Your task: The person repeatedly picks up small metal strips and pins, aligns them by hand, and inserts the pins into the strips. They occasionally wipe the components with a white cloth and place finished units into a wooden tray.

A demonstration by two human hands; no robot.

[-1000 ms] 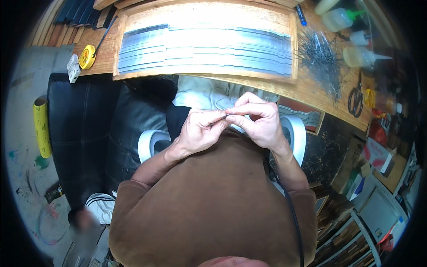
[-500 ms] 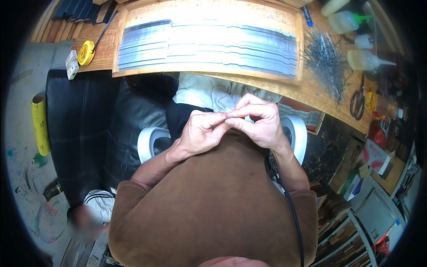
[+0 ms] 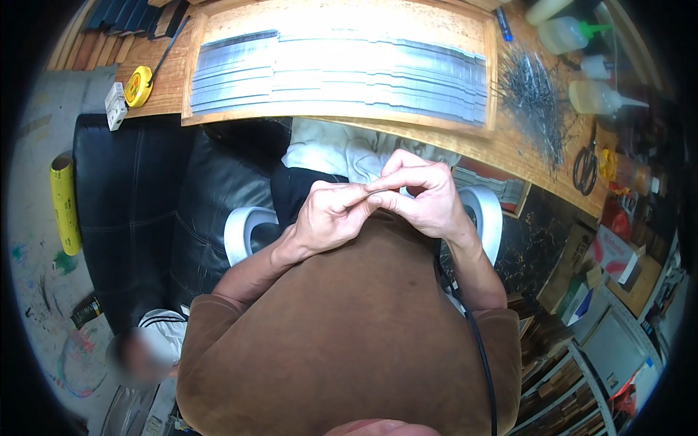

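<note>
In front of my chest my left hand [image 3: 331, 212] and my right hand [image 3: 425, 196] meet fingertip to fingertip. Each is closed in a pinch, thumb against forefinger. A thin dark sliver shows where the fingertips join; what it is, I cannot make out. Beyond my hands, a shallow wooden tray [image 3: 491, 87] rests on the table, holding rows of thin grey strips [image 3: 233, 76] with stepped ends. To the tray's right lies a tangled heap of fine dark wire-like pieces [image 3: 534, 98]. A whitish cloth [image 3: 331, 149] hangs below the table edge, just past my fingers.
Black scissors [image 3: 584, 171], squeeze bottles [image 3: 563, 35] and a blue marker [image 3: 503, 25] lie at the table's right. A yellow tape measure [image 3: 138, 86] sits at its left. A black leather seat [image 3: 131, 196] stands left of me; another person [image 3: 145, 352] is at lower left.
My right hand has shifted very slightly, its fingers a little higher. Both hands keep the same pinch.
</note>
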